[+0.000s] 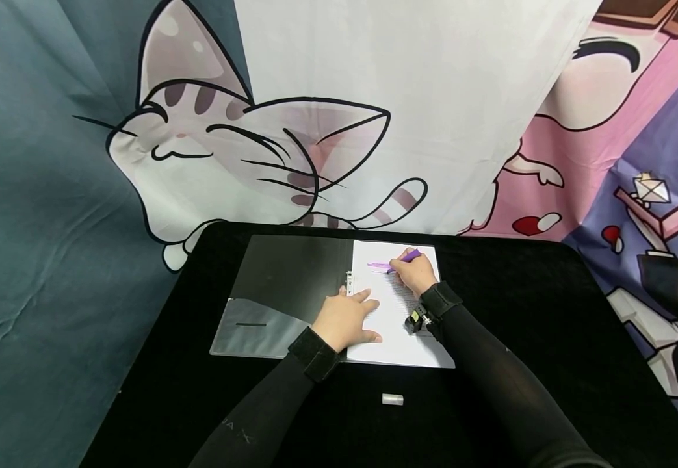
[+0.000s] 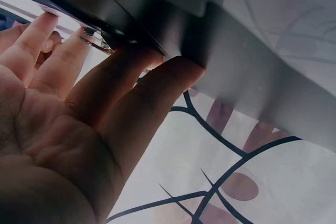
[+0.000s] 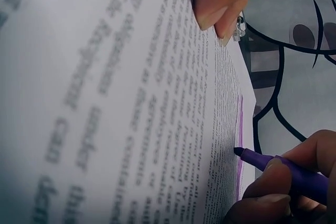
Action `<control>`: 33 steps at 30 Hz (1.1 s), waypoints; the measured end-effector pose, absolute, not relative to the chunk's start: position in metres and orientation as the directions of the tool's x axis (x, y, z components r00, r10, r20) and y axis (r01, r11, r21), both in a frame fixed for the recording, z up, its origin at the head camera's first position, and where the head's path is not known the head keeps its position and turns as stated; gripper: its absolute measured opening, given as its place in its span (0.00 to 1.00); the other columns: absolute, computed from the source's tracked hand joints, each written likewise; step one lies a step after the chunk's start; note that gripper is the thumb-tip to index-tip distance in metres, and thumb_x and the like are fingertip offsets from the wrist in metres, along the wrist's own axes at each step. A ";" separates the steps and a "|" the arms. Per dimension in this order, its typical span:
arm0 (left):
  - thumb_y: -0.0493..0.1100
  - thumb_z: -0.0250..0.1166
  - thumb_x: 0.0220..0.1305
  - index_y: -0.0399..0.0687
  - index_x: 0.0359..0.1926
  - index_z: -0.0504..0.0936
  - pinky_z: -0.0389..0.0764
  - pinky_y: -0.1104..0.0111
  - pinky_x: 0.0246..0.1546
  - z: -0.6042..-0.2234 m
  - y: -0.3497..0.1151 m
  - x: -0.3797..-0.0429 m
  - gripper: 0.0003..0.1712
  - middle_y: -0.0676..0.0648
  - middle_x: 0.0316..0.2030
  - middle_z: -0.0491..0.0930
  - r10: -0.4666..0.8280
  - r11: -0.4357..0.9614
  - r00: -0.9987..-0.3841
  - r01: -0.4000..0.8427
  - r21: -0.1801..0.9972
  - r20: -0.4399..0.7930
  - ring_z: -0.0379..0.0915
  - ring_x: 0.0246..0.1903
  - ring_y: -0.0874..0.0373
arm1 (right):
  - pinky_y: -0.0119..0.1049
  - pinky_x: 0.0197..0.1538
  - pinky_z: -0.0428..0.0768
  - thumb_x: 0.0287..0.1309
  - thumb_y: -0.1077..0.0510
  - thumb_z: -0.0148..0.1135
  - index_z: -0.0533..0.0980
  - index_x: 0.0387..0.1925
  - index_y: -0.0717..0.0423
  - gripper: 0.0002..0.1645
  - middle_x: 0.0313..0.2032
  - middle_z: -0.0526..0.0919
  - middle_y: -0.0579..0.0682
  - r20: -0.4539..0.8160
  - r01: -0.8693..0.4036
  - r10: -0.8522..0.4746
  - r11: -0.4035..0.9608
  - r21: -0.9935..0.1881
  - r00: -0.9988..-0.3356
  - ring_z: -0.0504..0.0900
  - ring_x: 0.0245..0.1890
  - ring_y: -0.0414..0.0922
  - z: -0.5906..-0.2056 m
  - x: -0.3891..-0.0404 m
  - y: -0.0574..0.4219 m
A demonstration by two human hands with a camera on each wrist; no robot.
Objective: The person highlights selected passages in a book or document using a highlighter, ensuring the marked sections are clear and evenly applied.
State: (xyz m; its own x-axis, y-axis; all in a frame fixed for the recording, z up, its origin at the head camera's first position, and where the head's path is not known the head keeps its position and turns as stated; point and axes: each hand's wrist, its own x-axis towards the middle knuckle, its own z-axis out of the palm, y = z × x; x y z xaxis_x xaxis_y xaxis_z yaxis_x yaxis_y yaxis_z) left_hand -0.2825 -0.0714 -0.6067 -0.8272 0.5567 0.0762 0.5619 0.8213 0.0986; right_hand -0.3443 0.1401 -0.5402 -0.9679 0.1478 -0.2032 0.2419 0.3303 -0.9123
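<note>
A purple marker point(image 1: 411, 255) sits in the right hand point(image 1: 419, 278), whose fingers are clamped on its barrel. Its long axis runs aslant over the upper part of a printed page point(image 1: 368, 351): the dark tip points down and to the left, out ahead of the fingers, while the other end rises to the right. The tip lies at the right end of a thin purple line point(image 1: 378, 272), with a broader purple band point(image 1: 378, 264) just above, so both marks reach leftward from it, towards the metal clip point(image 1: 349, 282). Whether the tip touches the page or hangs just over it is hard to tell from the low slant of the right wrist view.

The left hand point(image 1: 344, 320) is the farther of the two from the marker, below and to the left of it, laid across the page's left edge with its fingers straight and apart and its thumb over the paper.

The page lies on the right half of an unfolded dark folder point(image 1: 292, 266), whose left half bears a clear pocket point(image 1: 268, 338). A small pale cylinder point(image 1: 392, 399) lies on the black counter point(image 1: 549, 312), near the page's lower edge and apart from both hands
</note>
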 end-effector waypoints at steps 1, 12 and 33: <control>0.86 0.75 0.55 0.72 0.77 0.83 0.91 0.31 0.55 -0.606 -0.071 -0.282 0.52 0.54 0.80 0.79 0.558 0.821 -0.826 0.563 0.095 0.078 0.82 0.69 0.22 | 0.29 0.21 0.66 0.68 0.64 0.65 0.72 0.28 0.53 0.13 0.14 0.74 0.41 -0.202 0.241 0.148 0.329 -0.913 -0.968 0.70 0.16 0.37 -0.540 -0.344 0.140; 0.85 0.75 0.56 0.72 0.77 0.83 0.91 0.31 0.56 -0.605 -0.071 -0.281 0.52 0.54 0.81 0.78 0.558 0.821 -0.827 0.562 0.100 0.067 0.81 0.69 0.22 | 0.30 0.21 0.64 0.69 0.64 0.65 0.72 0.29 0.53 0.13 0.14 0.73 0.41 -0.199 0.242 0.153 0.360 -0.901 -0.968 0.69 0.15 0.37 -0.538 -0.341 0.142; 0.84 0.76 0.56 0.71 0.77 0.84 0.91 0.32 0.56 -0.597 -0.071 -0.278 0.52 0.53 0.80 0.79 0.551 0.825 -0.832 0.555 0.104 0.064 0.81 0.70 0.22 | 0.31 0.21 0.64 0.67 0.63 0.65 0.73 0.29 0.53 0.11 0.16 0.75 0.42 -0.195 0.234 0.136 0.393 -0.889 -0.971 0.71 0.17 0.40 -0.541 -0.346 0.147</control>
State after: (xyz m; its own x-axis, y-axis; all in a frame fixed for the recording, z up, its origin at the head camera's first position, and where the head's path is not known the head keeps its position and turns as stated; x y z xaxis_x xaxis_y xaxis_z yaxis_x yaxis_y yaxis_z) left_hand -0.2777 -0.0712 -0.5966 -0.8318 0.5513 0.0643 0.5550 0.8254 0.1037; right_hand -0.3462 0.1474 -0.5405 -0.9713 0.1359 -0.1954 0.2339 0.3929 -0.8893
